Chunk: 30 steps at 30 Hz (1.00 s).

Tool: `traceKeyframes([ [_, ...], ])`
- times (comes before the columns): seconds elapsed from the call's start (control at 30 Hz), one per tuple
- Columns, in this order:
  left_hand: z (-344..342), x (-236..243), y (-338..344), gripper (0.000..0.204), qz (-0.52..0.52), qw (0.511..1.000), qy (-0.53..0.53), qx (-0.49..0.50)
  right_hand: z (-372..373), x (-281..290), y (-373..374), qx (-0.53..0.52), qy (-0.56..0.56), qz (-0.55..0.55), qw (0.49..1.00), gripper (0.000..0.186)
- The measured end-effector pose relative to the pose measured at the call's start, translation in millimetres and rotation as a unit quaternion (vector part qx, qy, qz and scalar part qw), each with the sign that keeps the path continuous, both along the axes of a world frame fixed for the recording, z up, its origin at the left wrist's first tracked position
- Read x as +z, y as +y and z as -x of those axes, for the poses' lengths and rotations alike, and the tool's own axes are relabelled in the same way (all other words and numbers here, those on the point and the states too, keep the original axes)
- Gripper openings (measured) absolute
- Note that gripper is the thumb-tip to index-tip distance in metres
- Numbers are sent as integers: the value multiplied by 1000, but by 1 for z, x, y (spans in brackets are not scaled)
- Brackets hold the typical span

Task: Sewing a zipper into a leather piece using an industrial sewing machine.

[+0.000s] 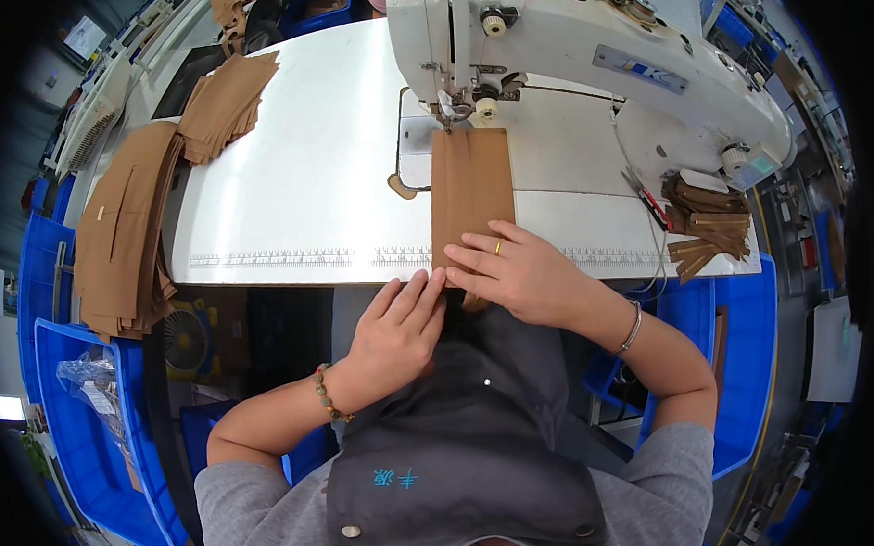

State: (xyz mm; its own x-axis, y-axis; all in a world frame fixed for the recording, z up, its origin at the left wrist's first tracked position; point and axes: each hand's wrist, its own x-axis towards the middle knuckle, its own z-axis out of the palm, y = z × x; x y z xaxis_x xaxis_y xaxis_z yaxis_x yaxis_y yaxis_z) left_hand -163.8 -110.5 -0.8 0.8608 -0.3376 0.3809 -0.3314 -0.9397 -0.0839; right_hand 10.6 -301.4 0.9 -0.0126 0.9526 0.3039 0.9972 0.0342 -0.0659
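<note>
A long brown fabric piece (470, 180) lies upright in the picture, from the needle area of the white sewing machine (657, 82) to the table's front edge. My left hand (398, 327) has its fingers together on the piece's near left corner, apparently gripping the edge, with its thumb hidden. My right hand (529, 281) rests on the lower right of the piece, fingers spread over it. A short brown strip (475, 302) hangs below the edge, partly hidden by my right hand.
Stacks of brown pieces (118, 226) (222, 107) sit at the left of the white table (309, 200). Scissors (646, 198) and zipped brown pieces (707, 227) lie at the right. Blue bins (101, 439) (744, 368) stand below on both sides.
</note>
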Motion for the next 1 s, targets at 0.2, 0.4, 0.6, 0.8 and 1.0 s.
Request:
traceKeyframes([
  [0.2,-28,19,30,36,146,987,70,-15,11,6,4,30,-36,-43,998,35],
  [0.4,-128,22,71,57,71,997,32,-17,5,16,12,51,-20,-6,998,36],
  [0.6,-146,14,78,74,19,993,107,-49,-16,43,12,80,168,33,982,34],
  [0.8,-142,9,80,72,48,993,95,-48,-63,52,27,-8,-60,-163,985,37],
  [1.0,-144,6,82,64,72,993,81,-52,-91,-8,62,-43,-37,-136,989,39],
])
